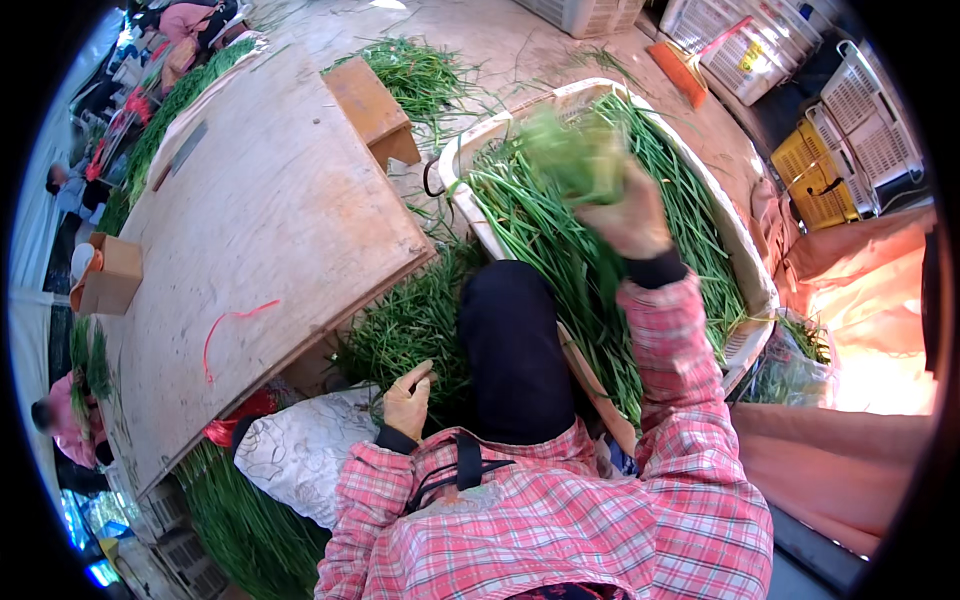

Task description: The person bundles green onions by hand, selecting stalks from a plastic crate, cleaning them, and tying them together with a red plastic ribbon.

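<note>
My right hand, in a tan glove, is raised over a large white basket and closed round a bunch of green chives, which is smeared by motion. Long chives fill the basket, lying mostly lengthwise. Close to my left knee, my left hand, gloved too, has its fingers partly stretched out, with nothing visible in it. It is nearest to a heap of loose greens on the floor, beside a white sack.
A wooden board table stands at left, bearing a red tie and a small box. A wooden stool is beyond it. Crates and an orange broom lie at far right. Other people sit at far left.
</note>
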Demonstrator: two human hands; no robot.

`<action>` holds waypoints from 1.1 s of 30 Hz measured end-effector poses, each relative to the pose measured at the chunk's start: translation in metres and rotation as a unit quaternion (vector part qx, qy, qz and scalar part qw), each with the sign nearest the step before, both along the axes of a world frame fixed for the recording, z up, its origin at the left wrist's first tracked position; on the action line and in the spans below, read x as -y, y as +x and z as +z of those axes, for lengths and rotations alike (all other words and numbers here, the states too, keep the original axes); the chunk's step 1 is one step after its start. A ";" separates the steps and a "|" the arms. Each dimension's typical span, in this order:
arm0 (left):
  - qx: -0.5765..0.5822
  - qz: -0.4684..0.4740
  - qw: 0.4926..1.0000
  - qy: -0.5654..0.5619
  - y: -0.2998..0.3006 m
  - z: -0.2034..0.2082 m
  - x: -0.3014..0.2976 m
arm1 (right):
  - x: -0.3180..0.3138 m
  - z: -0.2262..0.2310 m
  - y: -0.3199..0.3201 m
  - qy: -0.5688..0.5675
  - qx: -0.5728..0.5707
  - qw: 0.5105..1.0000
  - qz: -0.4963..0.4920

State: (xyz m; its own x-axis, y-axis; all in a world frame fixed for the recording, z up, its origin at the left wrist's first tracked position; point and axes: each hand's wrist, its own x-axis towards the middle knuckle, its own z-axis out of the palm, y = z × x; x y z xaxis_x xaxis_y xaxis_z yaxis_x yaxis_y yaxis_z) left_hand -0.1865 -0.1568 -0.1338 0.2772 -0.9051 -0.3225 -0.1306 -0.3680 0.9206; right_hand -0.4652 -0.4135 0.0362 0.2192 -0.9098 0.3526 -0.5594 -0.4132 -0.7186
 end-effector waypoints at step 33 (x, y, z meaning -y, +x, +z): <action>0.008 -0.001 1.000 0.010 0.001 -0.020 -0.003 | 0.012 -0.095 0.064 0.112 -0.243 0.963 0.022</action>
State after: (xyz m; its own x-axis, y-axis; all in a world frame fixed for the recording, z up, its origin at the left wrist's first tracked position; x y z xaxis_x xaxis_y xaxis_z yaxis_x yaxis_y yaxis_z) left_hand -0.1852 -0.1540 -0.1542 0.2800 -0.8991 -0.3364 -0.1468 -0.3864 0.9106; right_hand -0.4013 -0.4258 -0.0589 0.3495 -0.9369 -0.0056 -0.8374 -0.3097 -0.4503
